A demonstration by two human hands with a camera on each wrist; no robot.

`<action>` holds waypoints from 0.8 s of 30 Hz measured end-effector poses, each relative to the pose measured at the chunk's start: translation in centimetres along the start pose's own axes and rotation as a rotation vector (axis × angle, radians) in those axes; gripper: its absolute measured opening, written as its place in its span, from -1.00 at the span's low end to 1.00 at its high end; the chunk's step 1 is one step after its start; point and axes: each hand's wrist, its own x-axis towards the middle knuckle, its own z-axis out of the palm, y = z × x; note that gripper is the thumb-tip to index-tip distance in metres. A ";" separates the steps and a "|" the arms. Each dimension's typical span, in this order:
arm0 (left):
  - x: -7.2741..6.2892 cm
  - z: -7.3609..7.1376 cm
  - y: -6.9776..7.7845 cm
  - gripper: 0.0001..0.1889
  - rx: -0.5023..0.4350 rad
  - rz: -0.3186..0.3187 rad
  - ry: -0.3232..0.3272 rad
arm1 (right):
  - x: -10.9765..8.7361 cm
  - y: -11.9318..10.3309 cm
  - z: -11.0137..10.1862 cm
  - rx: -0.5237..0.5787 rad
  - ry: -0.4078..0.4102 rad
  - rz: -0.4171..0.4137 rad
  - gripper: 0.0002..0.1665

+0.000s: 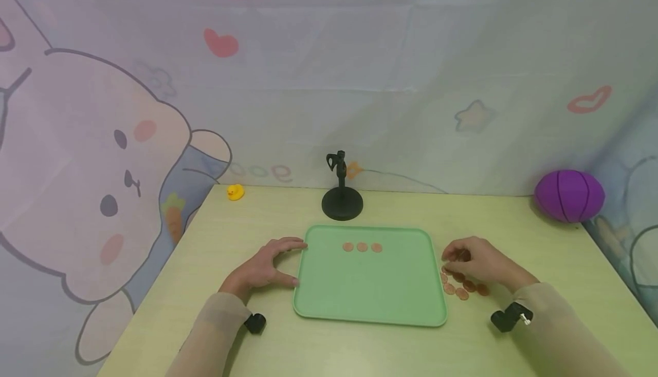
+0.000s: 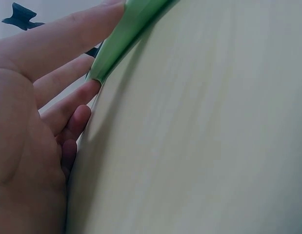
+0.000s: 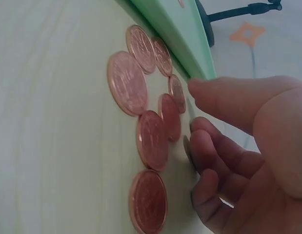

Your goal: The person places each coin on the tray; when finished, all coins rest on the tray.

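A light green tray (image 1: 370,291) lies on the table, with three copper-coloured coins (image 1: 362,247) in a row near its far edge. At the tray's left rim, my left hand (image 1: 264,265) touches the side with thumb and fingertips spread apart. Several more coins (image 1: 462,294) lie flat on the table just right of the tray, close together. Above the far end of this group is my right hand (image 1: 478,260), thumb and bent fingers apart. In the right wrist view, fingertips (image 3: 202,146) partly hide a coin (image 3: 189,152) at the tabletop.
A black stand (image 1: 342,203) with a round base is behind the tray. A yellow toy duck (image 1: 235,192) sits at the table's back left corner, and a purple ball (image 1: 569,196) at the back right. A printed cloth (image 1: 334,80) hangs behind the table.
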 end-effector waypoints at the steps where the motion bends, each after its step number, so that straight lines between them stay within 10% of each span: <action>1: 0.0 0.0 0.0 -0.13 0.000 -0.001 -0.001 | -0.1 0.0 -0.1 0.008 -0.013 0.002 -0.84; 24: 0.1 0.1 -0.5 -0.15 -0.008 0.020 0.003 | 0.2 0.0 -0.2 -0.059 -0.016 -0.041 -0.84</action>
